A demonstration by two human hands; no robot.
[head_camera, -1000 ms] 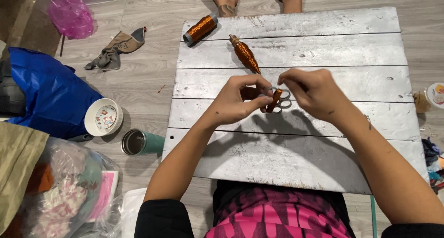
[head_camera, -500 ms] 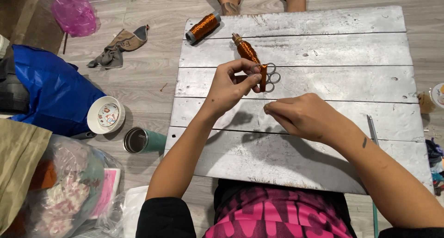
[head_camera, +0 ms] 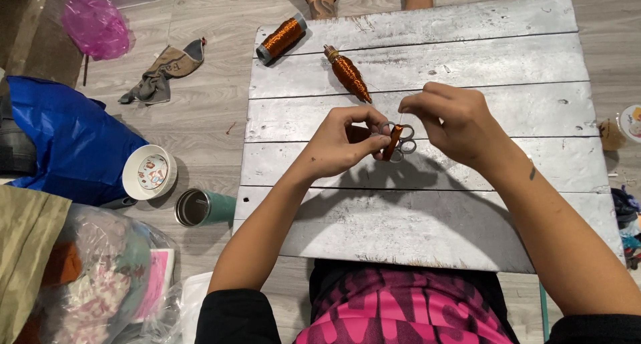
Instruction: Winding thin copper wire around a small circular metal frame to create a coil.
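Two hands hold a little orange thread bundle with metal rings

The left hand (head_camera: pixel 337 147) fingers pinch the bundle (head_camera: pixel 392 141) mid-worktop (head_camera: pixel 467 204); right hand (head_camera: pixel 449 120) fingers pinch its thread. A thread cone (head_camera: pixel 348 73) and spool (head_camera: pixel 282 39) lie near the far edge.

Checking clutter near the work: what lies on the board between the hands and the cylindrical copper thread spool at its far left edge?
Head view: a tapered copper thread bobbin lies between the cylindrical spool and the hands, left and right, which hold a small thread-wrapped ring piece. Otherwise bare grey board.

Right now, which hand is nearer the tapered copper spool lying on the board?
Right. The right hand sits just right of the tapered spool's lower tip; the left hand is lower, below it, pinching the small wrapped piece with metal rings.
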